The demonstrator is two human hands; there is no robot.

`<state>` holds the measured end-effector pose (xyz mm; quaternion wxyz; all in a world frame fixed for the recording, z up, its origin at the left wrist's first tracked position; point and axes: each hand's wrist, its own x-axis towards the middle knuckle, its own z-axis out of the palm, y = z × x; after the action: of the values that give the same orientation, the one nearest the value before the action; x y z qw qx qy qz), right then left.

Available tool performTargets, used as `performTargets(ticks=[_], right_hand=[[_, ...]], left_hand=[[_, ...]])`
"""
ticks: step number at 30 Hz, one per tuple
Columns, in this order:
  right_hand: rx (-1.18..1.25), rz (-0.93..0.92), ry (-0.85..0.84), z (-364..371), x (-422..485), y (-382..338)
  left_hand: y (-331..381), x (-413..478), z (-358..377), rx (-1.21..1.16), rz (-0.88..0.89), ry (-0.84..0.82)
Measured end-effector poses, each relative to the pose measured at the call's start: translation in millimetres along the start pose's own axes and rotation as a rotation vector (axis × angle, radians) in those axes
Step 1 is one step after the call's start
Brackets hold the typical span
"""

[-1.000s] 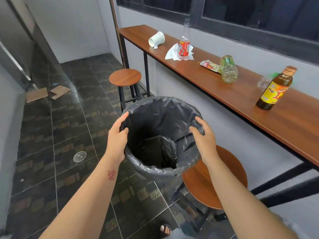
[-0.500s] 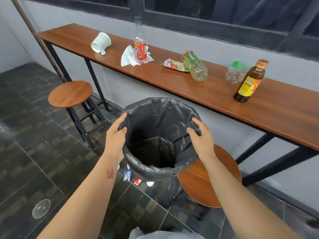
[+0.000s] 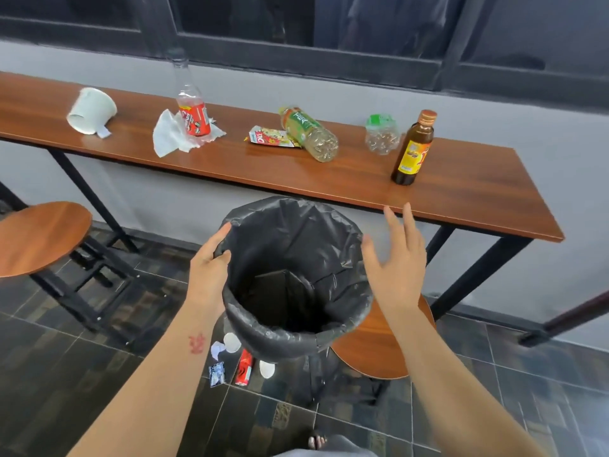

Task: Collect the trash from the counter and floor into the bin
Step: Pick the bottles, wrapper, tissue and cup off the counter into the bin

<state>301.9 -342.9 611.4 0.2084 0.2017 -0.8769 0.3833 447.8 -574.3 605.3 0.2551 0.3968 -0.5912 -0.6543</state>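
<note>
Long wooden table runs along the wall, its front edge just past the bin, its right end open. The black-bagged bin is up between my hands. My left hand has its grip clamped on the left rim, thumb inside. My right hand is off the rim, fingers spread apart, holding nothing, just beside the bin's right side. Two round stools: one far left, one under my right arm. On the table, left to right: tipped white cup, tissue under a red-label bottle, snack wrapper, lying green-label bottle, crushed clear bottle, upright brown bottle. Floor below the bin: small wrappers, including a red one.
</note>
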Motion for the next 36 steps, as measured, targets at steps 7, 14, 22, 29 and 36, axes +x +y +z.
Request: performTargets(ticks=[7,14,22,29,36], right_hand=[[-0.042,0.111,0.049,4.1,95.7,9.1],[0.135,0.322,0.01,27.6,152.4,9.6],[0.169,0.421,0.066,39.9,157.2,26.2],[0.365,0.344,0.068,27.3,130.4,12.1],[0.28,-0.134,-0.324,24.4,37.4,-25.8]], left_hand=[[8.0,7.9,2.8,-0.057,-0.073,-0.006],[15.4,2.3,12.4,-0.1,-0.078,0.021],[14.8,-7.9,14.8,-0.116,-0.055,0.04],[9.9,-9.0,9.4,-0.049,-0.057,0.066],[11.0,-10.6,1.0,0.013,-0.034,0.076]])
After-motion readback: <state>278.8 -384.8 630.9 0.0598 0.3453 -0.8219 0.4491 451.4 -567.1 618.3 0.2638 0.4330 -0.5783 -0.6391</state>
